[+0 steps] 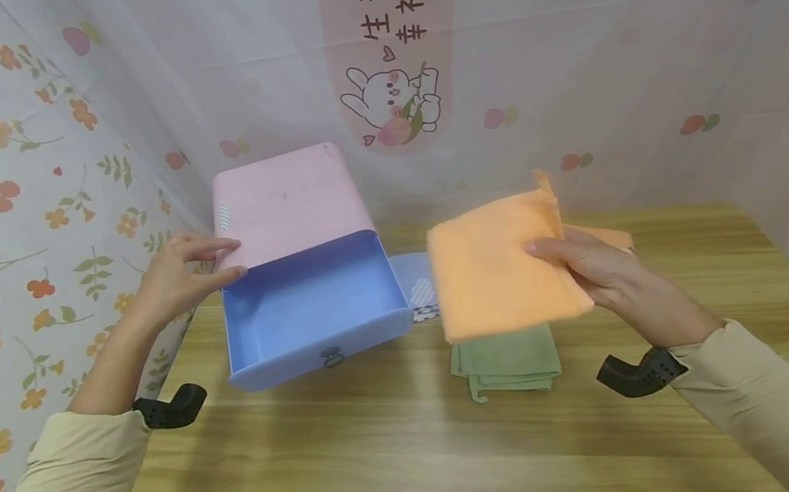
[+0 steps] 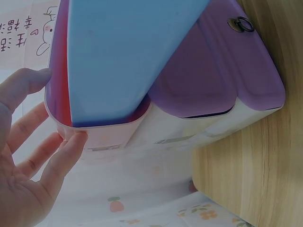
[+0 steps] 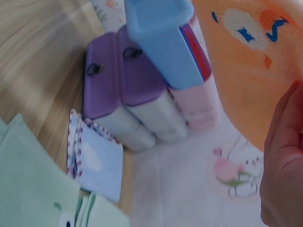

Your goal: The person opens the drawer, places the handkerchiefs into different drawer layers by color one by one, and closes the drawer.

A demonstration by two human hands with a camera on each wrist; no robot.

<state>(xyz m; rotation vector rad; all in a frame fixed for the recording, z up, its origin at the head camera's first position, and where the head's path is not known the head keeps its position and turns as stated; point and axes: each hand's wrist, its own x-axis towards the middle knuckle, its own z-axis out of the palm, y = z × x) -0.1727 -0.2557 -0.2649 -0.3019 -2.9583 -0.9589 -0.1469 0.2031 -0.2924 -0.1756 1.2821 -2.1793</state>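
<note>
My right hand (image 1: 605, 267) holds a folded orange towel (image 1: 503, 264) up over the table, thumb on its near face. A printed face pattern shows on the towel's other side in the right wrist view. My left hand (image 1: 179, 276) rests its fingertips on the top and left side of a pink drawer casing (image 1: 286, 202), right at the front rim. From that casing a blue drawer (image 1: 312, 304) is pulled out, its inner floor showing and a dark ring handle on its front. Below the towel lies a folded green towel (image 1: 509, 360).
Two purple-fronted drawers (image 2: 199, 71) with ring handles sit under the pink casing. A light blue cloth with checked trim (image 3: 99, 161) lies beside the stack. More orange cloth (image 1: 605, 236) shows behind my right hand. Printed curtains (image 1: 567, 70) hang behind the wooden table (image 1: 365, 469).
</note>
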